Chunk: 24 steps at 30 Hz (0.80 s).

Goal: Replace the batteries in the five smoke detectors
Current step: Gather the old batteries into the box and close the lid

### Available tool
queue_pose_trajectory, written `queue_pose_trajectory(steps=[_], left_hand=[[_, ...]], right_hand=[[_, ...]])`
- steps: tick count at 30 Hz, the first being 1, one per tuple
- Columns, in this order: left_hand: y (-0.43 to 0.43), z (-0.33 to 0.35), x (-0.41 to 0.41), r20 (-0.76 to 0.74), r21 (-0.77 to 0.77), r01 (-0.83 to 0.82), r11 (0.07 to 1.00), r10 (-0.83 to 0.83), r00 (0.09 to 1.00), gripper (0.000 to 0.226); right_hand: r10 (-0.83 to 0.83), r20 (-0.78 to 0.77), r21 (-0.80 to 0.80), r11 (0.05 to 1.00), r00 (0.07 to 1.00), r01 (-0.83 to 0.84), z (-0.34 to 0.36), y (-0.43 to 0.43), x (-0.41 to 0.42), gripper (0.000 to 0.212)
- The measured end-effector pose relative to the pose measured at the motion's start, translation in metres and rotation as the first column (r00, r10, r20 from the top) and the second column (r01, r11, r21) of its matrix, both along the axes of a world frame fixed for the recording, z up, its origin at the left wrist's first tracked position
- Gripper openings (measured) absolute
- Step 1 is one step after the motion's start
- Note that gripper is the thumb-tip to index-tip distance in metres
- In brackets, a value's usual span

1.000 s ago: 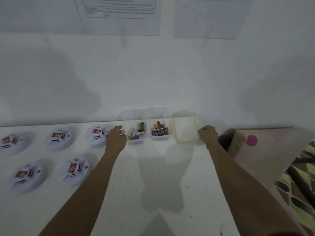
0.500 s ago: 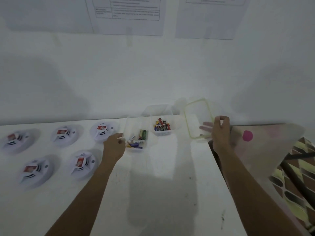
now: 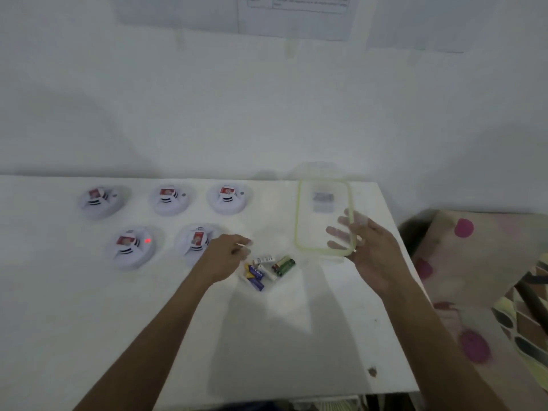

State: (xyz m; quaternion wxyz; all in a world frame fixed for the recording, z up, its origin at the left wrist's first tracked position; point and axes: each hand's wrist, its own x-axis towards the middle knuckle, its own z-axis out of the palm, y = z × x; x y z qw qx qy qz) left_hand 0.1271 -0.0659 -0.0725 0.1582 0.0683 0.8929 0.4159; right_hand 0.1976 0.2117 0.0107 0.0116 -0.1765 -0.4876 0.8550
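Five white round smoke detectors lie on the white table, three in a back row [image 3: 170,198] and two in front [image 3: 130,246], [image 3: 195,241]; the front left one shows a red light. My left hand [image 3: 222,256] pinches the rim of a clear tub, hard to make out, that holds several purple, white and green batteries [image 3: 268,269]. My right hand [image 3: 373,250] holds a clear lid with a green rim [image 3: 298,215] tilted above the table, with the fingers showing through it. A blurred grey shape also shows through the lid.
The table's right edge [image 3: 394,262] runs just past my right hand, and its front edge lies near me. Patterned cloth with pink dots [image 3: 462,262] lies to the right, below the table. Printed sheets [image 3: 296,13] hang on the white wall behind.
My left hand has drawn the battery tub nearer, away from the wall. My right hand has picked the lid up off the table and brought it nearer.
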Motion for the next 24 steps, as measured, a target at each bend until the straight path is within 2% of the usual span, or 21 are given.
queue_pose_trajectory(steps=[4,9,14,17,20,22,24], left_hand=[[-0.018,0.004,0.01,0.044,-0.014,0.106,0.994,-0.105,0.994,0.02],[-0.036,0.013,0.018,0.124,0.002,0.205,0.979,-0.204,0.971,0.023],[-0.042,0.012,0.021,0.102,0.021,0.219,0.975,-0.22,0.97,0.022],[-0.043,0.013,0.023,0.072,0.057,0.165,0.985,-0.169,0.983,0.015],[-0.046,0.02,0.026,-0.074,0.051,0.09,0.995,-0.086,0.994,0.022],[-0.047,0.03,0.03,-0.174,0.146,-0.028,0.989,0.053,0.983,0.022],[-0.044,0.047,0.038,-0.153,0.33,-0.137,0.934,0.196,0.969,0.02]], right_hand=[[0.074,0.057,-0.073,0.995,0.996,-0.07,-0.009,-0.032,0.016,0.036],[0.135,0.043,-0.088,0.987,0.99,-0.131,-0.013,-0.061,0.033,0.037],[0.234,0.08,0.045,0.97,0.969,-0.238,-0.015,-0.081,0.046,0.036],[0.245,0.09,0.137,0.957,0.965,-0.256,-0.015,-0.089,0.049,0.035],[0.25,0.078,0.243,0.934,0.965,-0.262,-0.012,-0.092,0.051,0.032],[0.251,0.049,0.325,0.911,0.967,-0.253,-0.01,-0.093,0.052,0.032],[0.254,0.005,0.417,0.878,0.967,-0.233,-0.006,-0.095,0.054,0.033]])
